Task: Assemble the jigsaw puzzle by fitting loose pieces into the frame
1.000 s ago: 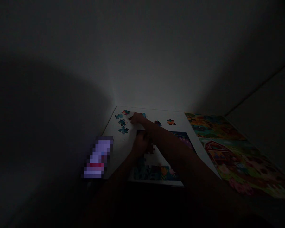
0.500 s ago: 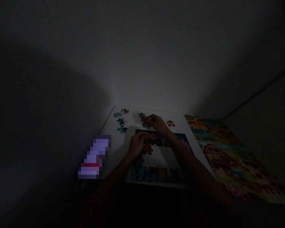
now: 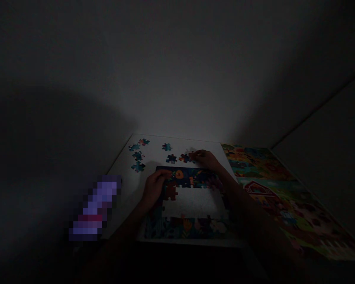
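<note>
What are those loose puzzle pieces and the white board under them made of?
The loose jigsaw pieces look like printed card: thin, flat, cleanly cut, though dim light hides any gloss. The white board seems smooth card or plastic; its even surface leaves that open.

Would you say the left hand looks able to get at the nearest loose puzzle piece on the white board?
Probably yes: the left hand rests just beside that puzzle piece, with only white board between.

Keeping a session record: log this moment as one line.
left hand: on partly built blue jigsaw puzzle | right hand: beside loose dark puzzle piece | dark red piece: by left hand
</note>
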`<action>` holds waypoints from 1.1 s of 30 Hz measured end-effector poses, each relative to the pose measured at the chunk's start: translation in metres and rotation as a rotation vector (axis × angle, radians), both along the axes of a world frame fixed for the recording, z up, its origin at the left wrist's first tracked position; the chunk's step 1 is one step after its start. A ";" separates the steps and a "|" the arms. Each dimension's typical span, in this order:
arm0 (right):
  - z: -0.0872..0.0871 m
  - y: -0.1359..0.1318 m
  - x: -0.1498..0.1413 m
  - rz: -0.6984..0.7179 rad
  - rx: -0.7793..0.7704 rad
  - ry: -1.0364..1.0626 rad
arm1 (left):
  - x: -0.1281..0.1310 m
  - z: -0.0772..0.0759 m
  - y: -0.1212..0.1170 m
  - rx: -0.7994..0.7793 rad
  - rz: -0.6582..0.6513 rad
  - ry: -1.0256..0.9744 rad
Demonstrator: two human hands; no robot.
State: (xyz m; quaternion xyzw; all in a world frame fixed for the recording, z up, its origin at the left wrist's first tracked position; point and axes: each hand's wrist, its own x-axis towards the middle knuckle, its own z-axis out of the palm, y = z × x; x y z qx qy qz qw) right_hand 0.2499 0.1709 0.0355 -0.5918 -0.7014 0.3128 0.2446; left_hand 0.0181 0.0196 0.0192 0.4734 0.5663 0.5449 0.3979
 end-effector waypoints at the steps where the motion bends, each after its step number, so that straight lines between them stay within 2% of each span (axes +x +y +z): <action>1: -0.001 0.003 -0.001 -0.021 0.015 -0.022 | 0.000 0.001 -0.001 -0.019 0.010 -0.011; 6: -0.005 0.003 -0.014 -0.164 0.143 -0.164 | -0.002 0.004 -0.003 -0.095 0.047 -0.047; 8: -0.011 -0.005 -0.022 -0.099 0.227 -0.265 | -0.003 0.005 -0.002 -0.099 0.059 -0.051; 12: -0.025 -0.018 -0.034 0.148 0.353 -0.339 | -0.004 0.002 -0.001 -0.097 0.075 -0.056; 15: -0.032 -0.018 -0.032 0.180 0.372 -0.308 | -0.004 0.001 0.001 -0.085 0.083 -0.072; 20: -0.035 -0.011 -0.028 0.151 0.285 -0.167 | -0.003 0.002 0.003 -0.059 0.080 -0.091; 24: -0.032 -0.007 -0.026 0.100 0.155 0.129 | -0.002 0.005 0.002 -0.034 0.068 -0.077; 28: -0.004 -0.015 -0.019 0.187 0.001 0.397 | -0.002 0.003 0.001 -0.011 0.047 -0.061; 31: 0.021 -0.040 -0.015 0.358 -0.140 0.428 | -0.001 0.001 0.000 -0.010 0.038 -0.052; 33: 0.028 -0.064 -0.015 0.476 -0.277 0.402 | 0.000 0.000 0.000 -0.007 0.035 -0.048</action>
